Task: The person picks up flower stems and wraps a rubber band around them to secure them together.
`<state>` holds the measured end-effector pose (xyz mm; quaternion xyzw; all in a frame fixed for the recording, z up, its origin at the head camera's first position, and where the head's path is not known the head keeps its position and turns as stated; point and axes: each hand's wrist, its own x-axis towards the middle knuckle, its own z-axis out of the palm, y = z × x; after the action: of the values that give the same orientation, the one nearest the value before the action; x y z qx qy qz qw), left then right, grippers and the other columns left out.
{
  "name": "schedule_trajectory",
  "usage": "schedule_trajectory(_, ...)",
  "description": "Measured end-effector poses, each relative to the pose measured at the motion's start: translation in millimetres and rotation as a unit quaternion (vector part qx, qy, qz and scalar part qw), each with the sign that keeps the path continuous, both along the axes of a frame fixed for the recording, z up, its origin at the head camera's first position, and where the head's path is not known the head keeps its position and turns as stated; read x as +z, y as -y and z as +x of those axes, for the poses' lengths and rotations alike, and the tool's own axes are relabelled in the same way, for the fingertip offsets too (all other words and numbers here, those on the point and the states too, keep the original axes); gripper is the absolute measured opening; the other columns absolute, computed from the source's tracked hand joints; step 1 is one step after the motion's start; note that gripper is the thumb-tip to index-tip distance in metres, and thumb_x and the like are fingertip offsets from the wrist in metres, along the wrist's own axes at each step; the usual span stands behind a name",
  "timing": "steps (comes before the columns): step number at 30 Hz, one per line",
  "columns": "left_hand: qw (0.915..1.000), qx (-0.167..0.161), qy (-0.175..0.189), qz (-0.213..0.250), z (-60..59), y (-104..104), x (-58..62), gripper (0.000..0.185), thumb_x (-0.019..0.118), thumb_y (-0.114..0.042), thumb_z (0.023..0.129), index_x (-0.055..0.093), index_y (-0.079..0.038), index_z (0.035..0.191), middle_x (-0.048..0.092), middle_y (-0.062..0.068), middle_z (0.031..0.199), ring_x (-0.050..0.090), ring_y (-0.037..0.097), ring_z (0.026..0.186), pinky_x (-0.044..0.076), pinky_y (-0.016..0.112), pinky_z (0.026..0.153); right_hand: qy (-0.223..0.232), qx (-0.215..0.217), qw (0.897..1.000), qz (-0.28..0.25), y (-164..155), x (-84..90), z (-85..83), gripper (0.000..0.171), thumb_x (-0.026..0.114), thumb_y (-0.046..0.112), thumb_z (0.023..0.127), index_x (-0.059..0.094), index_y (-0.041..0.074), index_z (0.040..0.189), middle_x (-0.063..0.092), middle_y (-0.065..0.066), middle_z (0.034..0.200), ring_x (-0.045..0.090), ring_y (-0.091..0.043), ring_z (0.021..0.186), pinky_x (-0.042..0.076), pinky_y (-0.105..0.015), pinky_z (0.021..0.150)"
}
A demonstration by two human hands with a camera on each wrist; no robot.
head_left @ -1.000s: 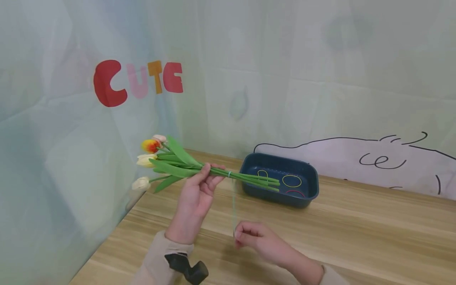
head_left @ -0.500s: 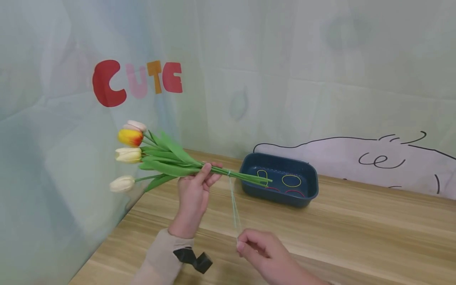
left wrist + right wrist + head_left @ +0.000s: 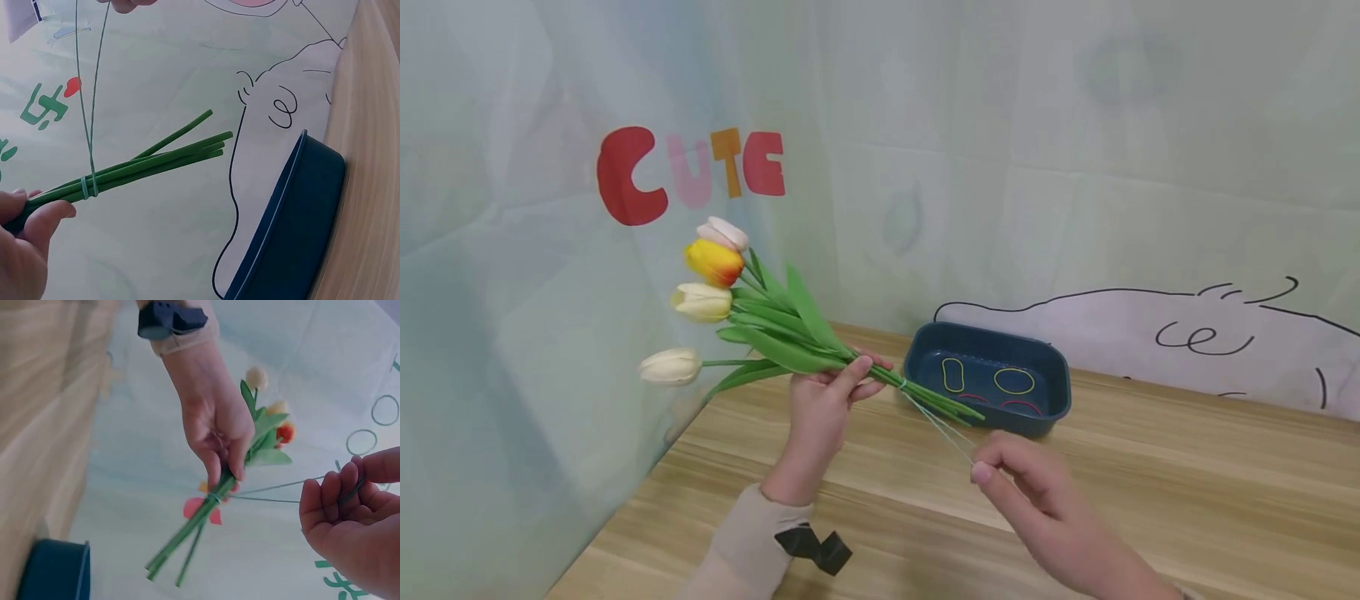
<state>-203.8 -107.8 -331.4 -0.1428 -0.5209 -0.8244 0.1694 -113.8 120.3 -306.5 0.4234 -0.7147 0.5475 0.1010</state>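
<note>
In the head view my left hand (image 3: 820,417) pinches the green stems of a bunch of artificial tulips (image 3: 790,346) above the table. The white, yellow-orange and cream blooms point left, and the stem ends point right. A thin teal rubber band (image 3: 94,185) circles the stems just beyond my left fingers, as the left wrist view shows. My right hand (image 3: 1052,508) pinches the band's free loop and draws it out taut as two strands. In the right wrist view the loop lies over the curled fingers of the right hand (image 3: 350,515).
Behind the stem ends, a dark blue basin (image 3: 1037,427) stands on the wooden table (image 3: 1150,483) against the backdrop. Yellow rubber bands (image 3: 1014,369) and red ones (image 3: 1021,402) lie in it. A printed cloth backdrop (image 3: 1000,208) bounds the table at the back and left.
My right hand has moved right and up, stretching the band from straight down to a slant. The bouquet has tilted, its blooms higher and its stem ends lower.
</note>
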Motion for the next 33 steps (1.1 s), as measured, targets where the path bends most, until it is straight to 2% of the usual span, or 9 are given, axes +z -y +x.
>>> schedule_trajectory(6,0.9992,-0.022,0.012,-0.03,4.7,-3.8,2.1,0.005,0.056,0.012,0.09,0.06,0.01,0.092,0.073,0.002,0.078,0.072,0.017,0.077,0.062,0.031,0.07,-0.014,-0.005,1.0,-0.02,-12.0,16.3,-3.3,0.032,0.044,-0.021,0.09,0.055,0.009,0.091,0.044,0.001,0.078,0.044,-0.012,0.074,0.042,-0.025,0.057)
schedule_trajectory(9,0.9972,-0.043,0.014,-0.06,7.7,-4.1,3.1,0.004,0.056,0.012,0.091,0.06,0.012,0.091,0.072,0.001,0.077,0.072,0.017,0.076,0.062,0.033,0.07,-0.026,-0.015,0.999,-0.03,-17.4,20.9,-7.6,0.031,0.043,-0.022,0.089,0.055,0.007,0.09,0.045,0.001,0.078,0.044,-0.011,0.074,0.041,-0.026,0.056)
schedule_trajectory(11,0.995,-0.063,0.013,-0.076,10.2,-4.1,4.0,0.007,0.056,0.012,0.09,0.062,0.008,0.091,0.071,0.001,0.077,0.072,0.017,0.076,0.062,0.034,0.07,-0.036,-0.019,0.998,-0.044,-20.9,20.5,-12.4,0.03,0.043,-0.022,0.089,0.055,0.005,0.09,0.047,0.0,0.079,0.044,-0.012,0.075,0.04,-0.026,0.057)
schedule_trajectory(14,0.9897,-0.113,-0.002,-0.088,14.1,-3.5,5.5,0.008,0.058,0.009,0.091,0.063,0.003,0.091,0.071,0.001,0.079,0.072,0.018,0.077,0.062,0.034,0.07,-0.037,-0.016,0.997,-0.072,-25.4,17.8,-21.5,0.029,0.043,-0.023,0.088,0.056,0.003,0.09,0.049,-0.002,0.08,0.045,-0.012,0.076,0.04,-0.025,0.058)
schedule_trajectory(16,0.9841,-0.159,-0.011,-0.079,15.9,-3.5,5.8,0.012,0.058,0.006,0.091,0.065,-0.004,0.091,0.07,0.003,0.081,0.072,0.019,0.078,0.062,0.034,0.07,-0.029,-0.015,0.995,-0.09,-28.0,16.2,-27.4,0.03,0.041,-0.023,0.088,0.057,0.002,0.091,0.051,-0.001,0.082,0.047,-0.013,0.078,0.043,-0.022,0.062)
schedule_trajectory(18,0.9769,-0.201,-0.02,-0.068,17.0,-3.1,5.5,0.011,0.06,0.002,0.092,0.065,-0.007,0.091,0.07,0.003,0.082,0.072,0.019,0.078,0.062,0.033,0.07,-0.011,-0.02,0.995,-0.1,-30.0,16.5,-32.8,0.033,0.04,-0.023,0.088,0.058,0.003,0.09,0.054,0.0,0.083,0.05,-0.012,0.079,0.046,-0.02,0.066)
schedule_trajectory(22,0.9624,-0.265,-0.039,-0.044,19.2,-2.1,5.4,0.009,0.059,-0.001,0.094,0.065,-0.009,0.092,0.07,0.004,0.083,0.072,0.017,0.079,0.062,0.029,0.069,0.025,-0.04,0.993,-0.107,-34.0,17.9,-41.8,0.035,0.039,-0.021,0.09,0.061,0.007,0.087,0.059,0.004,0.084,0.056,-0.009,0.079,0.051,-0.016,0.071)
schedule_trajectory(28,0.9451,-0.325,-0.038,-0.001,27.5,-1.4,11.5,0.011,0.057,-0.001,0.094,0.066,-0.008,0.093,0.07,0.003,0.086,0.071,0.017,0.081,0.062,0.03,0.071,0.078,-0.039,0.989,-0.119,-38.3,12.3,-51.0,0.038,0.038,-0.016,0.093,0.062,0.013,0.088,0.059,0.006,0.085,0.058,-0.009,0.079,0.054,-0.017,0.073)
schedule_trajectory(33,0.9311,-0.362,-0.03,0.033,34.0,-1.4,15.5,0.008,0.059,-0.005,0.095,0.067,-0.007,0.094,0.069,0.004,0.088,0.071,0.018,0.083,0.062,0.031,0.073,0.09,-0.027,0.988,-0.119,-34.6,1.5,-58.1,0.039,0.039,-0.015,0.094,0.063,0.016,0.089,0.058,0.008,0.087,0.056,-0.008,0.082,0.052,-0.016,0.076)
